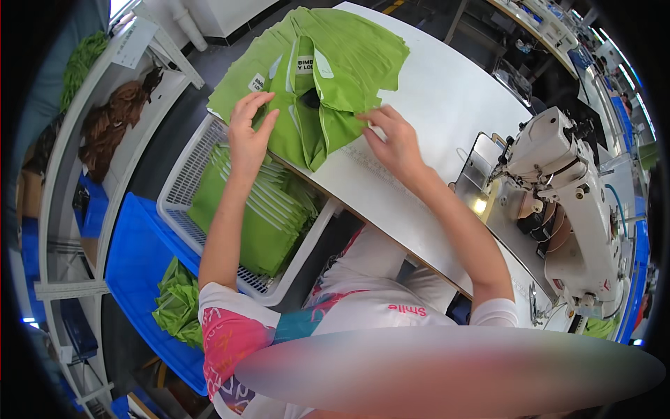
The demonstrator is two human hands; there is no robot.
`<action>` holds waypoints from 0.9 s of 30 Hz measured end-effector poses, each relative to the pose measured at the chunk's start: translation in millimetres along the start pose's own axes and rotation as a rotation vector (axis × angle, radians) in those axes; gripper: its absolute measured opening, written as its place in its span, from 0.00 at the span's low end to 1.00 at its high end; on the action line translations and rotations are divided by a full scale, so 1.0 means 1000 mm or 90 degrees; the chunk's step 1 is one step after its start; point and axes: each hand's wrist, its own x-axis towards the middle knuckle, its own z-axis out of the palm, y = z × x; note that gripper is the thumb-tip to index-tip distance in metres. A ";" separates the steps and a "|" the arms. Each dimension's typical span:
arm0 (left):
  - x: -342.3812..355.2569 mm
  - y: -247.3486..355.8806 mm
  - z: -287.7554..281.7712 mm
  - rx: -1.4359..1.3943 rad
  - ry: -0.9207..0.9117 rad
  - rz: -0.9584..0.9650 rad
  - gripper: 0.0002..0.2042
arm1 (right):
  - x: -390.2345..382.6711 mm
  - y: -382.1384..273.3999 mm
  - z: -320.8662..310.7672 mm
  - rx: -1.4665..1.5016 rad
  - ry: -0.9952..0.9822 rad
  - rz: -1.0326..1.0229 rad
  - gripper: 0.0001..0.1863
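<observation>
A green fabric garment piece (331, 94) with white patches and a printed label lies on top of a fanned stack of green fabric pieces (241, 66) at the table's far left. A dark spot shows in its middle; I cannot tell what it is. Over the left edge of the piece is my left hand (250, 133), its thumb and fingers apart with nothing between them. On the other side, my right hand (395, 140) pinches the garment piece's right edge between thumb and fingertips.
A white sewing machine (558, 160) stands on the white table (433, 91) at right, with thread snips (534, 304) near it. Below the table's left edge are a white plastic basket (183, 164) of green pieces and a blue bin (136, 258). Shelving (73, 290) lines the left.
</observation>
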 end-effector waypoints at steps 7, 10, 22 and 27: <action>0.014 0.006 -0.007 0.094 -0.069 0.038 0.13 | 0.032 -0.002 0.042 -0.075 0.117 -0.110 0.05; 0.014 0.013 -0.011 0.125 -0.181 -0.023 0.13 | 0.008 -0.004 0.011 -0.010 0.098 -0.047 0.06; -0.054 0.051 0.008 -0.257 -0.280 -0.155 0.15 | -0.156 -0.023 -0.134 -0.059 0.159 0.274 0.05; -0.055 0.095 0.047 -0.336 -0.369 -0.116 0.13 | -0.180 -0.019 -0.145 0.003 0.213 0.296 0.05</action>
